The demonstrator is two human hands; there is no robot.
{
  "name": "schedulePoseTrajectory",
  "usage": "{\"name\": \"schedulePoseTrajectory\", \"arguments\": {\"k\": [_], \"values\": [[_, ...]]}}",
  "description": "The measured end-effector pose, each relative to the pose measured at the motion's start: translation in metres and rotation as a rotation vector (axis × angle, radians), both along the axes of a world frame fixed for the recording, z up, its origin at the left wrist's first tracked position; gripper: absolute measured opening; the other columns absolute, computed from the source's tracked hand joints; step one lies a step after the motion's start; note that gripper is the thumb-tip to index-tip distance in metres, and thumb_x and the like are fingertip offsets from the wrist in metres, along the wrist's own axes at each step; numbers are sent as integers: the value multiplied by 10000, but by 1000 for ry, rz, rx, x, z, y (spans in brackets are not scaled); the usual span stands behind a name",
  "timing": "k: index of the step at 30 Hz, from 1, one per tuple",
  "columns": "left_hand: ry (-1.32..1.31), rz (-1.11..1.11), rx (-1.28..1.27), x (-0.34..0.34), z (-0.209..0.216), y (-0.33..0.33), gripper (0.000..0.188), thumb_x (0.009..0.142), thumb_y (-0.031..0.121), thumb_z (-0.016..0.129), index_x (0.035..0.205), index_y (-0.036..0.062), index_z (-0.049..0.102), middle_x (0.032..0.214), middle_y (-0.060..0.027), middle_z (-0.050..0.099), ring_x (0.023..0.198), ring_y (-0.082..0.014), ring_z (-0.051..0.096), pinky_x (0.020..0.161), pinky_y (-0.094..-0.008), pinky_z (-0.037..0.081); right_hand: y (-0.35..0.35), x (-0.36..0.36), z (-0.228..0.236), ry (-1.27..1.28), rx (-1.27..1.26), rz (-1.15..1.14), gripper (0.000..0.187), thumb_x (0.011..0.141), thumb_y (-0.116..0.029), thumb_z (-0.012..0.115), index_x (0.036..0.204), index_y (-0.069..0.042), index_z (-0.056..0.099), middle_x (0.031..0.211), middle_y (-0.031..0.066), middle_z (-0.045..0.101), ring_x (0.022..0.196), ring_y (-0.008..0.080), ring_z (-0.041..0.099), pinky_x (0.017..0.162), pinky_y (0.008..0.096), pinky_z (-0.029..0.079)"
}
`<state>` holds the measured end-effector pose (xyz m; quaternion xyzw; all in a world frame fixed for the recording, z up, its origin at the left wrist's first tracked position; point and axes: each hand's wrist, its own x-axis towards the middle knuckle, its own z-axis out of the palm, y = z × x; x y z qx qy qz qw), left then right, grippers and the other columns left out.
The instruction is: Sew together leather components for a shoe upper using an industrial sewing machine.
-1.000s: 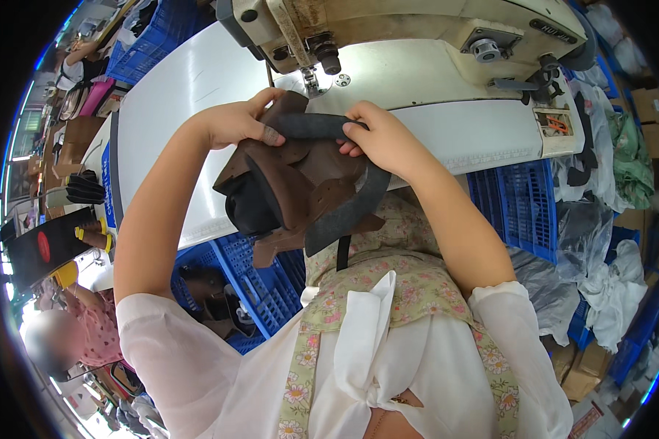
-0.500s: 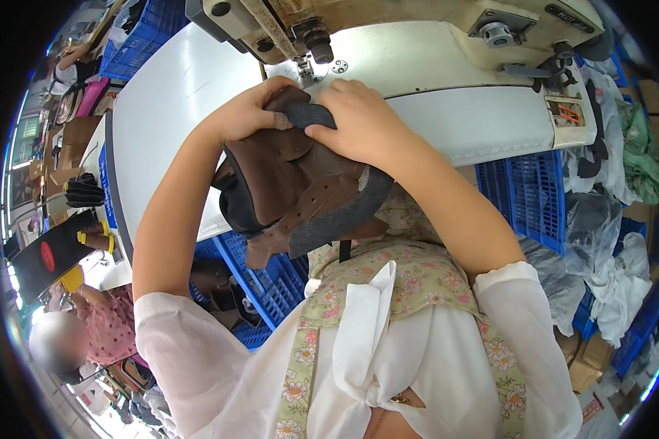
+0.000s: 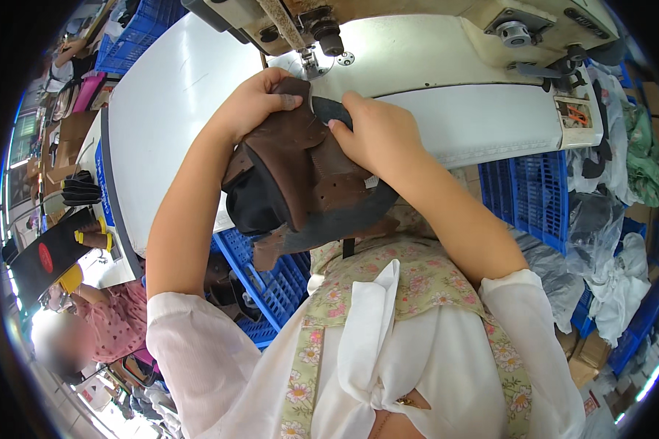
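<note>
Between my hands, just in front of the sewing machine (image 3: 388, 51), is a brown leather shoe upper (image 3: 278, 168) with punched holes and a black lining. A dark grey felt-like strip (image 3: 344, 225) runs along its lower edge and curves up the right side. My left hand (image 3: 260, 106) grips the top of the upper, thumb on the near face and fingers behind. At the right, my right hand (image 3: 379, 135) pinches the strip's upper end between thumb and fingers. The upper's top lies close to the needle and presser foot (image 3: 311, 62), apparently not under it.
The white machine table (image 3: 176, 95) spreads around the work. Blue plastic crates (image 3: 263, 282) stand below its front edge, another crate (image 3: 527, 197) to the right. Clear plastic bags (image 3: 597, 219) heap at far right. A person in pink (image 3: 113, 322) sits at the left.
My right hand has moved right and nearer to me, widening the gap between my hands. The shoe upper has turned slightly, showing more black lining. The whole view has shifted a little.
</note>
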<state>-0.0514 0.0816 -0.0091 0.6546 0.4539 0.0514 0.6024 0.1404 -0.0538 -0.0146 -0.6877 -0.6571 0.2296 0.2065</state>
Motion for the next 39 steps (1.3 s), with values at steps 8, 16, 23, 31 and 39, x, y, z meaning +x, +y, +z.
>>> {"name": "schedulePoseTrajectory", "arguments": {"k": [8,16,23,31,39], "values": [[41,81,14,7,17,-11,407,859,151,696,1223,15,578,1075,-73,654,955,-153,624,864,-292,506,11,5,-10,-5,64,12,280,832,-302,674,880,-31,625,841,182,674,818,366,677,724,464,536],[-124,75,-56,-2,13,-8,537,832,142,732,1297,-30,526,1131,-115,654,1041,-193,616,922,-307,493,13,18,-20,65,142,-45,282,849,-286,656,917,-16,612,863,184,669,845,381,664,749,469,527],[138,-75,161,3,20,-8,605,826,120,754,1361,10,492,1217,-103,623,1116,-210,590,962,-331,478,12,10,-22,2,110,-49,273,857,-279,655,912,-18,597,878,175,666,841,377,657,746,467,517],[370,84,211,2,13,-7,514,813,277,780,1208,-1,605,1042,-174,673,902,-235,652,815,-321,518,15,5,-26,17,174,-87,275,861,-291,658,908,-28,592,876,159,664,833,369,652,729,460,514],[290,112,189,-1,-5,11,392,771,287,818,965,-10,652,820,-62,666,734,-141,610,691,-278,491,26,12,-18,-39,134,-62,286,842,-300,668,876,-16,651,861,156,676,822,350,685,734,445,552]]}}
